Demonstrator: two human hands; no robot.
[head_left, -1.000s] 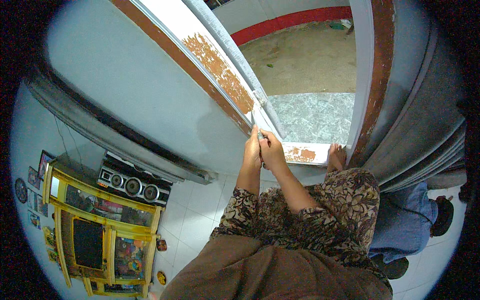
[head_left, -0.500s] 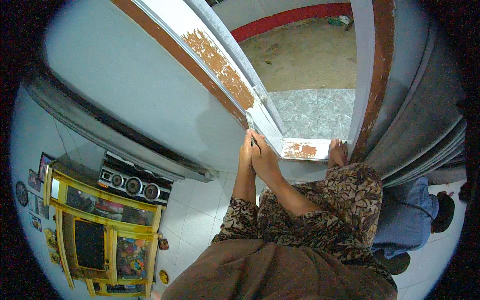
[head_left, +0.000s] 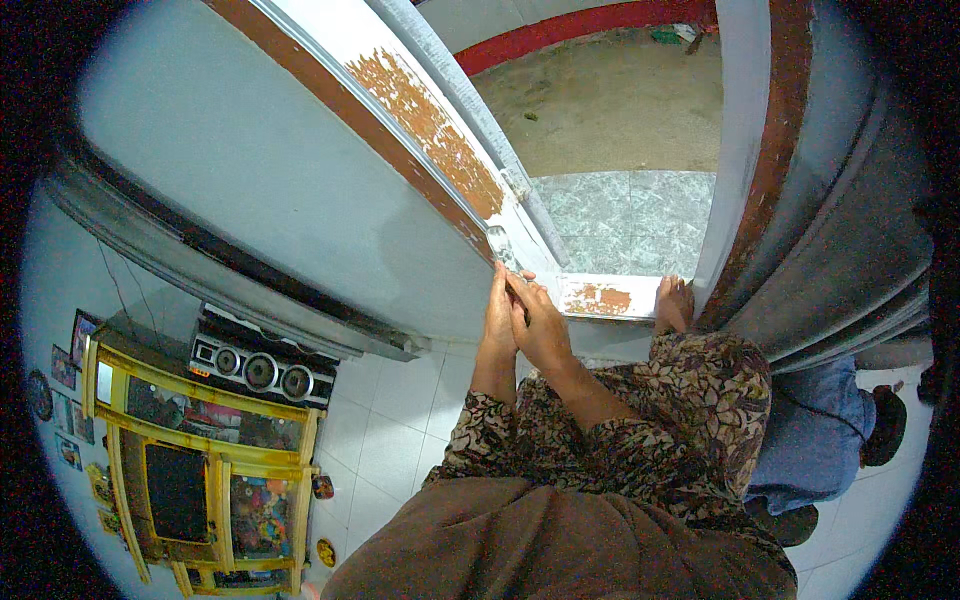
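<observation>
Both hands are together around a flat-bladed scraper (head_left: pixel 499 241) at the left side of a white door frame (head_left: pixel 548 236). My left hand (head_left: pixel 497 312) is closed on its near side, with fingers pointing up along the tool. My right hand (head_left: pixel 542 330) is wrapped round the handle, which the fingers mostly hide. The whitish blade points away from me and lies against the frame, just below a ragged brown patch (head_left: pixel 425 125) in the white paint. A smaller brown patch (head_left: pixel 603 298) marks the white sill.
My bare foot (head_left: pixel 674 300) rests at the sill's right end. Outside lie green-grey tiles (head_left: pixel 630 215). A grey curtain (head_left: pixel 840 265) hangs at right, above blue cloth (head_left: pixel 805 435). At left stand a yellow cabinet (head_left: pixel 205 440) and a speaker unit (head_left: pixel 262 371).
The scraper has turned so that more of its blade faces me. My right hand has shifted slightly, and the view has moved a little.
</observation>
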